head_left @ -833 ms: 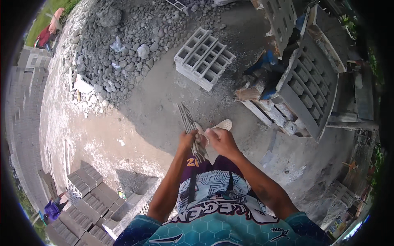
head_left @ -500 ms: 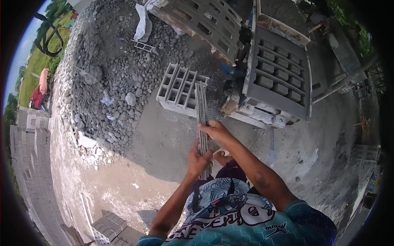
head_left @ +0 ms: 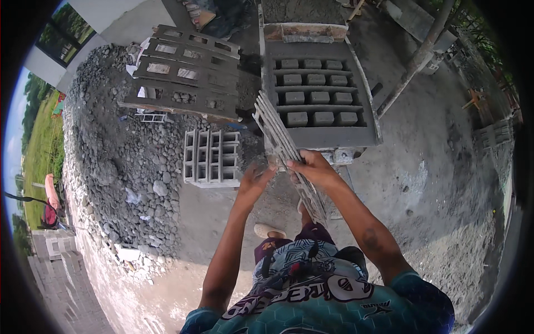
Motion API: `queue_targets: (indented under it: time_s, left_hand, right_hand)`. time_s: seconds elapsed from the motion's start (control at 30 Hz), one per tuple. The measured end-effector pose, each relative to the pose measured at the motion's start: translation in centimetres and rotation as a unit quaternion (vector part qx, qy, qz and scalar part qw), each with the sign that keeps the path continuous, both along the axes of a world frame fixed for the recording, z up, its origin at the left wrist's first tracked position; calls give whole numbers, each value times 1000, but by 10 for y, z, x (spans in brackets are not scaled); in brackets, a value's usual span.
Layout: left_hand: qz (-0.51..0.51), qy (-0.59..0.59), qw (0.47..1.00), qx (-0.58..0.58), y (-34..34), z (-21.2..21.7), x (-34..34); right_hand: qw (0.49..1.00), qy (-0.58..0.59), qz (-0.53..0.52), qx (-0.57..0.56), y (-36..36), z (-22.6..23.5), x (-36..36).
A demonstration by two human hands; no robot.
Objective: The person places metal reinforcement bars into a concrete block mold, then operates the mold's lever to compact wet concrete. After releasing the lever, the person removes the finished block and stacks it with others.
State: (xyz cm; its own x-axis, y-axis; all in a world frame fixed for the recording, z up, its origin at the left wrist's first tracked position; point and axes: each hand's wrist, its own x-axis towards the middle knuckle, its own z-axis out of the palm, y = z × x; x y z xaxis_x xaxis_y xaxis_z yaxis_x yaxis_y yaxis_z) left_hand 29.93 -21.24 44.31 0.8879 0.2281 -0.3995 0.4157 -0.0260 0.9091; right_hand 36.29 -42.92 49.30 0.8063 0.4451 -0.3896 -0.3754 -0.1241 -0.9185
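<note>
My right hand grips a bundle of thin grey plates by its right edge, the thumb lying across it. Cement coats the plates, which have cut-outs and fan apart slightly at the far end. The bundle stands tilted in front of my body, its top leaning away to the left. Beside its left edge is my left hand, fingers apart and somewhat blurred; whether its fingertips touch the plates is hard to see. Straight ahead is a grey mould table with rows of rectangular blocks set in it.
A stack of hollow concrete blocks stands on the ground left of my hands. Behind it rests a slatted grey pallet. A gravel heap spreads to the left, with piled blocks beyond. A slanting pole rises at right.
My view has turned right, toward the mould table. The plate bundle has swung from nearly upright to leaning left. My left hand has come off its grip and moved up beside the bundle.
</note>
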Motion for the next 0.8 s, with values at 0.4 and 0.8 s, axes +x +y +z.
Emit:
queue_targets:
  time_s: [0.4,0.8]
  left_hand:
    - [81,-101,987,-97,-161,39,161]
    - [-492,-152,855,-58,-166,127,193]
  right_hand:
    - [993,-74,96,1,-118,-3,88]
    - [765,-583,97,-255,-195,210,118]
